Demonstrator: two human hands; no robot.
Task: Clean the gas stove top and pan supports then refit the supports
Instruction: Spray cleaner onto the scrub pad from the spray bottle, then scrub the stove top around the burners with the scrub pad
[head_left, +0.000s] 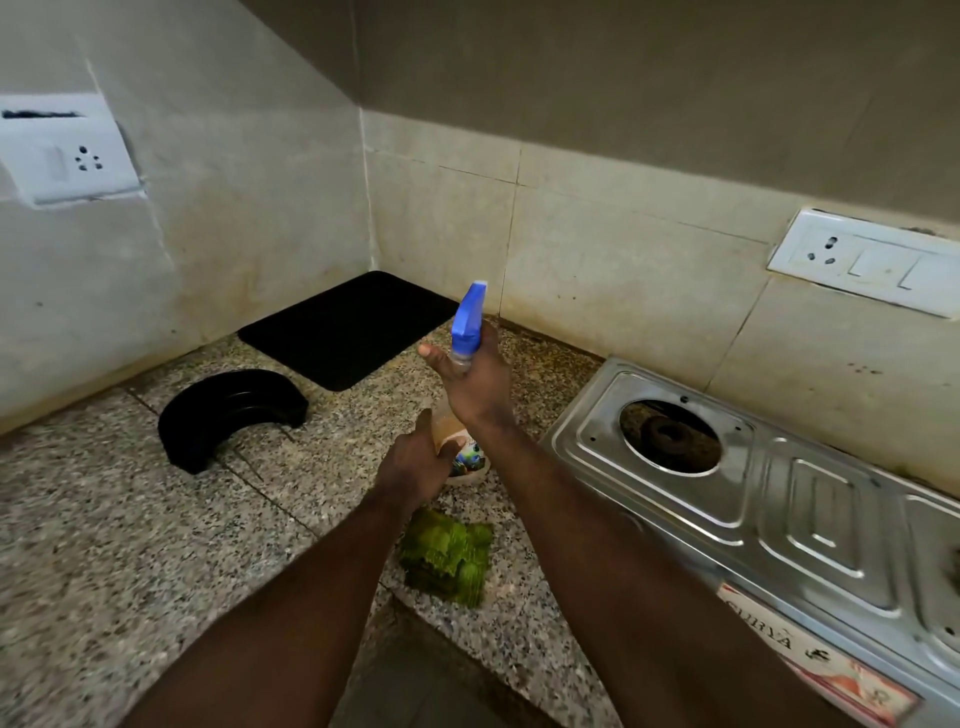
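From the head camera, we judge we are readying cleaner. Our left hand (415, 462) clasps the clear plastic spray bottle (460, 441); our right hand (475, 384) wraps its neck under the blue trigger. Right of the bottle lies the ribbed steel stove top (779, 499), supports off. Next, aim there. The fuzzy green cloth (449, 556) waits below the bottle.

Stove (810, 519) sits on desk (130, 545). Left of stove: spray bottle (462, 447), cloth (449, 556) before it, curved tray (228, 415) further left, mat (348, 327) behind.
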